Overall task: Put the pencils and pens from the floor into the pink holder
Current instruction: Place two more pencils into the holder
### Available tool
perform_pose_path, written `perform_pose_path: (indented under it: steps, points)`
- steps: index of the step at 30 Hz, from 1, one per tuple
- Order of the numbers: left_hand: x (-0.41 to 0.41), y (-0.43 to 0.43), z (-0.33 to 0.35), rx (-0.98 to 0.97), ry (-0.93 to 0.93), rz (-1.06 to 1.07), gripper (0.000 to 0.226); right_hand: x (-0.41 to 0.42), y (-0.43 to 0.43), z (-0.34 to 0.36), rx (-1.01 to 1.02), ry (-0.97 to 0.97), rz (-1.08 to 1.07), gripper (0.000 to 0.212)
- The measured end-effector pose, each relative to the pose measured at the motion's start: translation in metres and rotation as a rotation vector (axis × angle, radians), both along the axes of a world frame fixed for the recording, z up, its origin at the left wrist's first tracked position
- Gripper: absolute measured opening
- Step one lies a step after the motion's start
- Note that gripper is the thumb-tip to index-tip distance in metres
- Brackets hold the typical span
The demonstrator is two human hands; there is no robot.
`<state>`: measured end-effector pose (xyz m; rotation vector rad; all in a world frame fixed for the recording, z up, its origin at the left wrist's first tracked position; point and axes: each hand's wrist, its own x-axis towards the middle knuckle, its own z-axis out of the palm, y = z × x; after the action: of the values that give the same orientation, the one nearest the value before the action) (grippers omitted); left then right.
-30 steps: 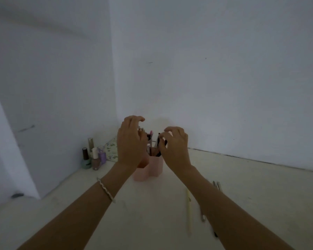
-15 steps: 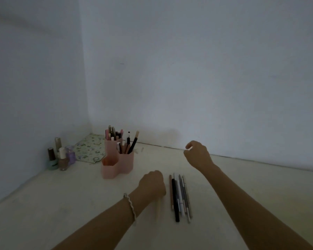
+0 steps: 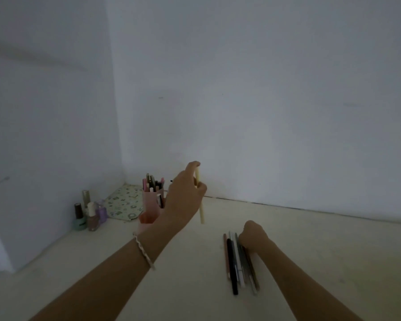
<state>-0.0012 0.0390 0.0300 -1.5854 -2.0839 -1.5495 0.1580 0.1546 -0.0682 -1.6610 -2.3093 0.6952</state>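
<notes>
My left hand point(image 3: 184, 199) is raised and pinches a pale yellow pencil point(image 3: 201, 212) that hangs almost upright. Behind it, partly hidden, stands the pink holder point(image 3: 149, 205) with several pens and pencils sticking out of it. Lower right, a row of several pens and pencils point(image 3: 235, 262) lies side by side on the floor. My right hand point(image 3: 252, 236) is down on the far end of that row, fingers curled over the grey ones; the fingertips are hidden from view.
Several nail polish bottles point(image 3: 88, 215) stand by the left wall. A patterned pouch point(image 3: 124, 202) lies in the corner behind the holder. White walls close off the left and the back. Pale floor point(image 3: 333, 262) spreads to the right.
My left hand has lifted the yellow pencil off the floor and carried it up toward the holder. My right hand has dropped from mid-air onto the row of pens.
</notes>
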Motion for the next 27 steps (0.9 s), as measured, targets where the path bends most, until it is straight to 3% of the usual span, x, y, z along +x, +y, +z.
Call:
perform_pose_path:
  steps: [3, 7, 10, 12, 15, 18, 22, 25, 27]
  points:
    - [-0.011, -0.005, 0.000, 0.053, -0.002, 0.021, 0.050, -0.004, 0.002, -0.007, 0.010, 0.073, -0.048, 0.022]
    - [-0.017, -0.009, -0.005, 0.061, -0.049, 0.024, 0.050, -0.005, 0.003, -0.007, -0.046, 0.167, -0.096, 0.038]
    - [-0.020, -0.009, -0.005, 0.127, -0.043, 0.006, 0.049, 0.000, 0.006, 0.011, -0.080, 0.222, -0.152, 0.023]
    - [-0.027, -0.009, 0.002, 0.230, -0.038, 0.043, 0.047, 0.002, 0.012, 0.032, 0.002, 0.369, -0.168, 0.005]
    - [-0.049, -0.009, 0.019, 0.373, -0.075, 0.141, 0.046, -0.001, 0.010, 0.072, 0.173, 0.679, -0.202, 0.029]
    - [-0.074, -0.009, 0.024, 0.433, -0.106, 0.224, 0.046, -0.016, -0.003, 0.104, 0.258, 0.971, -0.156, 0.030]
    - [-0.085, -0.005, 0.002, 0.323, 0.015, 0.268, 0.041, -0.042, -0.026, 0.118, 0.354, 1.173, -0.099, 0.027]
    - [-0.085, -0.002, -0.026, 0.128, 0.167, 0.255, 0.027, -0.061, -0.041, 0.119, 0.386, 1.250, -0.054, 0.025]
    - [-0.089, 0.000, -0.038, 0.004, 0.303, 0.364, 0.018, -0.074, -0.047, 0.118, 0.391, 1.284, -0.003, 0.024]
